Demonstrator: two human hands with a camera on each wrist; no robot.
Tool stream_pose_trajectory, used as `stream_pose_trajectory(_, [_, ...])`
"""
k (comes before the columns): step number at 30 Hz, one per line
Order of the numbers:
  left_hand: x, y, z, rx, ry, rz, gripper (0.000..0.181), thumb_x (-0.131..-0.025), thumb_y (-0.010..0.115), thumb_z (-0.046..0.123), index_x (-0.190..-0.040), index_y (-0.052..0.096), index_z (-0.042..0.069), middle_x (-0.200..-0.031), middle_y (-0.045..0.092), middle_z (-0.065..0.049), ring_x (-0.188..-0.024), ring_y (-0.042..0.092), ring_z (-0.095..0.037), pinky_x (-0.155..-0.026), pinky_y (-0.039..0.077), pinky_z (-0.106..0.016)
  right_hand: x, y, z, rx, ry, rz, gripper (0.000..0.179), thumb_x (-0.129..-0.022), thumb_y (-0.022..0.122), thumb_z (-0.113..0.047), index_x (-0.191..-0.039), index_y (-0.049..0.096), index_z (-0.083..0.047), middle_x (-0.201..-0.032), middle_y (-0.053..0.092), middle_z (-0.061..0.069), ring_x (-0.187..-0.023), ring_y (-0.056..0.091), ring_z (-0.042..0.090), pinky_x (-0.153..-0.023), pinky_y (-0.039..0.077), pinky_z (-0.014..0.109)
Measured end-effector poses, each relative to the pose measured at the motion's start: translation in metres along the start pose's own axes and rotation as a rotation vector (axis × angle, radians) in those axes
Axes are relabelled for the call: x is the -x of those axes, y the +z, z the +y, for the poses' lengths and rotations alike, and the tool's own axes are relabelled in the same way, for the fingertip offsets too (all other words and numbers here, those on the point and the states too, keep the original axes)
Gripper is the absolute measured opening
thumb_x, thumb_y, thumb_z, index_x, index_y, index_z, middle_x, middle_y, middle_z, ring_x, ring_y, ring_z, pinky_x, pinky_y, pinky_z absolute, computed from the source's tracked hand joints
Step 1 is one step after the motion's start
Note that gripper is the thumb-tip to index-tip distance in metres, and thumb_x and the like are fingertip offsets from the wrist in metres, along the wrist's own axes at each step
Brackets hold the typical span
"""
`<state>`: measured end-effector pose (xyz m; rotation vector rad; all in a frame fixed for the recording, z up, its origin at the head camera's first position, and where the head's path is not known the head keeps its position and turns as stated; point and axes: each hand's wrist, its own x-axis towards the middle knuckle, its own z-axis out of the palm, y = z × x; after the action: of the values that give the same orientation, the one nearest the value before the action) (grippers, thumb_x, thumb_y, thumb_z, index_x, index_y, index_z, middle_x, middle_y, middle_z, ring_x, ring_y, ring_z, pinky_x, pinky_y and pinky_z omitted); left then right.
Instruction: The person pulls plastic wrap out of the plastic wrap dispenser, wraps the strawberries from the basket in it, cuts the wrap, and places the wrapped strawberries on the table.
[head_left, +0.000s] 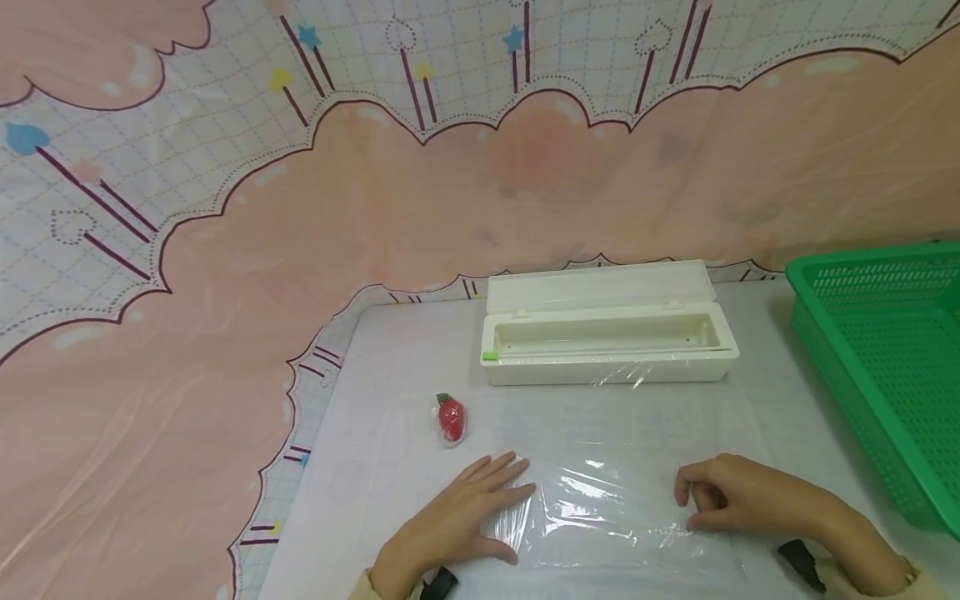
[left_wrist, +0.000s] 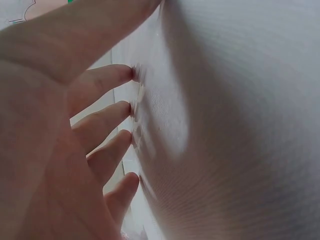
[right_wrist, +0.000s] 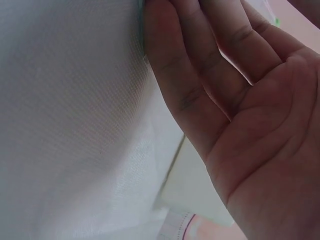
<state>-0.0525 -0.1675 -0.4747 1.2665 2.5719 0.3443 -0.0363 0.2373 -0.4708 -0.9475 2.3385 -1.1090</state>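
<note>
A sheet of clear cling film (head_left: 588,500) lies over the white table, wrinkled and glossy between the two hands. The left hand (head_left: 468,512) rests on its left side with fingers spread, and creases run out beside the palm. In the left wrist view the fingertips (left_wrist: 125,110) press down on the film. At the film's right side the right hand (head_left: 757,500) has its fingers bent toward the thumb, pinching the film near its edge. Its fingers (right_wrist: 172,75) hide the pinched part in the right wrist view. Beyond the left hand lies a wrapped red strawberry (head_left: 452,419) with a green top.
Behind the film stands a long white dispenser box (head_left: 607,371), lid (head_left: 600,286) raised, with a small green slider (head_left: 491,356) at its left front corner. Film glints over its front wall. A green plastic basket (head_left: 847,358) occupies the right side. Patterned cloth hangs behind the table.
</note>
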Motion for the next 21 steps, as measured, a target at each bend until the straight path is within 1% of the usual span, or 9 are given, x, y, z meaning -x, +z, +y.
stream_pose_trajectory(4, [0.0,0.0,-0.001,0.0,0.006,0.001,0.083,-0.078,0.075,0.057,-0.148,0.047,0.023,-0.161,0.033,-0.001,-0.151,0.025,-0.024,-0.12,0.025,-0.047,0.001,-0.001,-0.001,-0.002,-0.022,0.004,0.012,-0.089,0.074,-0.021,-0.093,0.062,-0.02,-0.067,0.051,-0.023,-0.061,0.044,-0.01,-0.052,0.043,0.016])
stream_pose_trajectory(10, [0.0,0.001,-0.001,-0.003,-0.004,-0.006,0.083,-0.078,0.076,0.057,-0.149,0.047,0.025,-0.161,0.033,0.0,-0.151,0.025,-0.023,-0.12,0.026,-0.047,0.003,-0.003,-0.002,0.011,-0.039,0.033,0.012,-0.089,0.075,-0.021,-0.094,0.063,-0.021,-0.071,0.053,-0.022,-0.065,0.048,-0.009,-0.053,0.045,0.017])
stream_pose_trajectory(17, [0.0,-0.001,0.001,-0.014,0.008,0.016,0.086,-0.074,0.079,0.056,-0.147,0.05,0.02,-0.16,0.035,-0.002,-0.15,0.027,-0.024,-0.12,0.026,-0.046,0.007,-0.008,-0.002,0.043,-0.062,0.067,0.011,-0.089,0.075,-0.02,-0.094,0.065,-0.022,-0.076,0.054,-0.023,-0.069,0.05,-0.009,-0.054,0.047,0.017])
stream_pose_trajectory(21, [0.0,-0.002,0.002,-0.01,0.004,0.013,0.086,-0.074,0.079,0.056,-0.147,0.05,0.021,-0.16,0.035,-0.002,-0.15,0.026,-0.024,-0.12,0.026,-0.046,0.01,-0.013,-0.004,0.063,-0.047,0.082,0.011,-0.089,0.075,-0.022,-0.095,0.066,-0.023,-0.079,0.056,-0.023,-0.071,0.051,-0.008,-0.055,0.047,0.018])
